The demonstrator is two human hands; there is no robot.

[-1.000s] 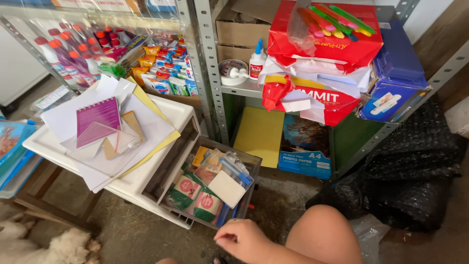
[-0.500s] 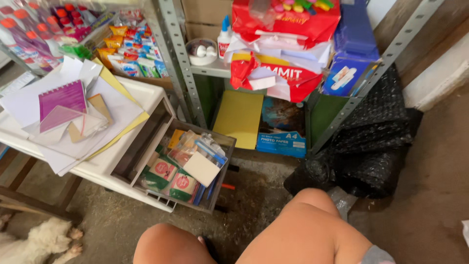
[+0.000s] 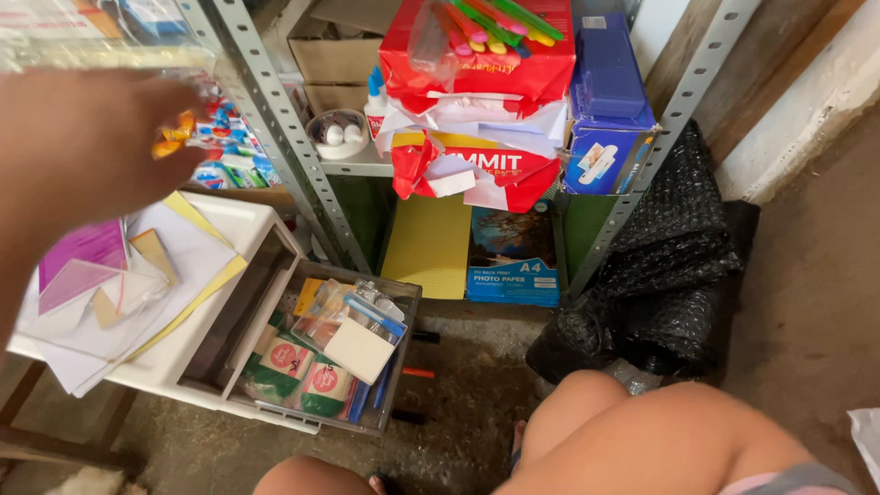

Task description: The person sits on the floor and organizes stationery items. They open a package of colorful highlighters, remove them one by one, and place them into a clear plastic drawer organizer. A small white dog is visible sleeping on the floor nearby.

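Left hand [image 3: 82,156] is up and reaching toward the glue bottles [image 3: 225,151] on the metal shelf, just short of them; its fingers are too blurred to tell, and closing around one needs care

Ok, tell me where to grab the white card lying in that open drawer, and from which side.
Take the white card by its lower right corner, coming from above on the drawer's open side. It lies tilted on top of the packets, so that corner probably stands free, while its upper left edge sits against the other things.
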